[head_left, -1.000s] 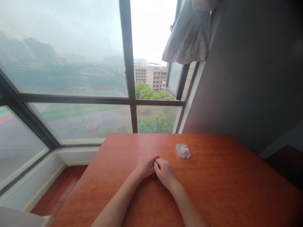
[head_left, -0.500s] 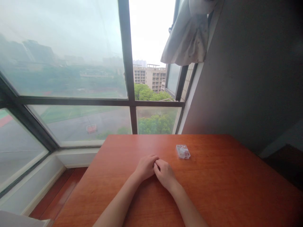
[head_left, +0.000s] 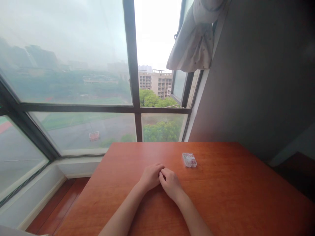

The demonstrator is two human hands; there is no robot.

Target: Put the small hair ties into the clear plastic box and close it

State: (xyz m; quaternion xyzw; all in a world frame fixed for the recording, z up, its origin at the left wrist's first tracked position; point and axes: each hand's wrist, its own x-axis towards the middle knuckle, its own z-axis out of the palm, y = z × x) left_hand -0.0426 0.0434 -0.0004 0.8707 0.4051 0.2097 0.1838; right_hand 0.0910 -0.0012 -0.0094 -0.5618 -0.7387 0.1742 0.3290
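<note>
My left hand (head_left: 150, 176) and my right hand (head_left: 170, 184) rest together on the wooden table (head_left: 233, 193), touching at the fingers. Both have their fingers curled closed, partly hidden where they meet, and no object shows in either. Beyond my right hand, a little to its right, lies a small clear plastic box (head_left: 189, 160) with reddish and pale bits inside. It is apart from both hands, and its contents are too small to name.
Behind the table is a large window with a dark frame (head_left: 138, 124); its narrow right pane stands open. A pale curtain (head_left: 192, 49) hangs bunched at the upper right. A grey wall (head_left: 246, 85) rises on the right. Reddish floor (head_left: 59, 206) shows at the lower left.
The whole view has shifted slightly, so the scene sits a little lower in the picture. My hands stay together in the same place on the table, and the box has not moved.
</note>
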